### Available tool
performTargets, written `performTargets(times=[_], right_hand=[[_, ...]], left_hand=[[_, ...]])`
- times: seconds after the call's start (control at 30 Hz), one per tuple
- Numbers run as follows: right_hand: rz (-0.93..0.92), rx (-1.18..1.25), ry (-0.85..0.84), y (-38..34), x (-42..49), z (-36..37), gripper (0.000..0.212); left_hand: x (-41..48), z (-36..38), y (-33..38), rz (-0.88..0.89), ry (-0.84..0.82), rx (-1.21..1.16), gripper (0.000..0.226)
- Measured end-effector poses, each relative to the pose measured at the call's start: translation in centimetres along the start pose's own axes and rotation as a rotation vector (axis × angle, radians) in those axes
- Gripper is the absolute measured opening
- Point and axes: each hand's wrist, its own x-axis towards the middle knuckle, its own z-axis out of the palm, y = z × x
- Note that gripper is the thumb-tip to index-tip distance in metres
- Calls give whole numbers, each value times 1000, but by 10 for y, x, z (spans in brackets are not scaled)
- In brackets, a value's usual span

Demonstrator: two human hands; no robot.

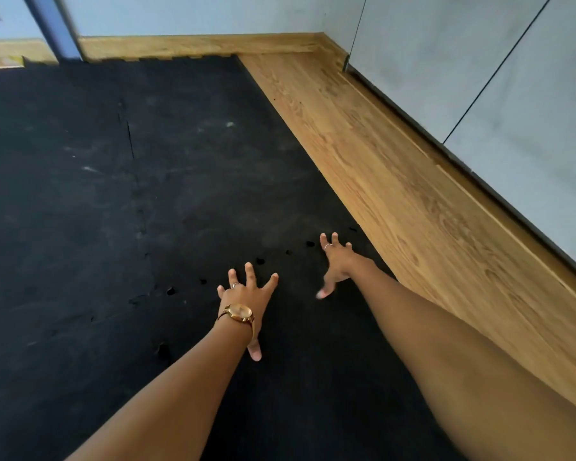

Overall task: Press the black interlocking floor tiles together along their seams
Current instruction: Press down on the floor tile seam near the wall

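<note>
Black interlocking floor tiles [120, 201] cover most of the floor. A seam [260, 261] with small dark gaps runs diagonally from lower left toward the right edge of the mat. My left hand [246, 297], wearing a gold watch and a ring, lies flat with fingers spread just below that seam. My right hand [335, 261], also ringed, rests with fingers spread at the seam near the mat's right edge. Both hands hold nothing. Another seam [130, 138] runs away from me further up the mat, partly lifted.
A strip of bare wooden floor [379, 168] lies right of the mat. White cabinet panels [479, 78] stand along the right. A wooden skirting board [197, 44] and pale wall close off the far side, with a dark door frame [54, 28] at the upper left.
</note>
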Motion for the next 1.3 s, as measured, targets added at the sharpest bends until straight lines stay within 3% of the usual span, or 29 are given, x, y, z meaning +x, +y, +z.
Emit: performTargets(times=[0.07, 0.3, 0.4, 0.53, 0.73, 0.9, 1.0, 1.03, 1.17, 1.3], right_hand=[[20, -8, -33, -8, 1, 5, 143], [63, -162, 109, -24, 6, 7, 146], [62, -87, 59, -27, 1, 10, 142], [-80, -58, -45, -52, -17, 24, 127], [-124, -104, -23, -66, -29, 46, 147], [-62, -163, 4, -78, -30, 40, 147], [-73, -303, 52, -95, -35, 41, 131], [-83, -293, 54, -97, -35, 43, 126], [-131, -79, -2, -91, -31, 44, 146], [-151, -30, 21, -87, -27, 54, 149]], left_hand=[[3, 4, -1, -14, 19, -13, 158], [10, -2, 0, -24, -37, 28, 155], [6, -6, -4, -8, -31, 29, 155], [0, 0, -2, -24, 28, -6, 153], [-6, 23, -21, -207, 134, -103, 166], [-3, 26, -40, -93, 189, -136, 168], [-7, 27, -57, -37, 223, -140, 162], [-8, 26, -61, -21, 237, -129, 159], [-11, 25, -66, 2, 273, -115, 156], [-8, 31, -60, -46, 294, -108, 154]])
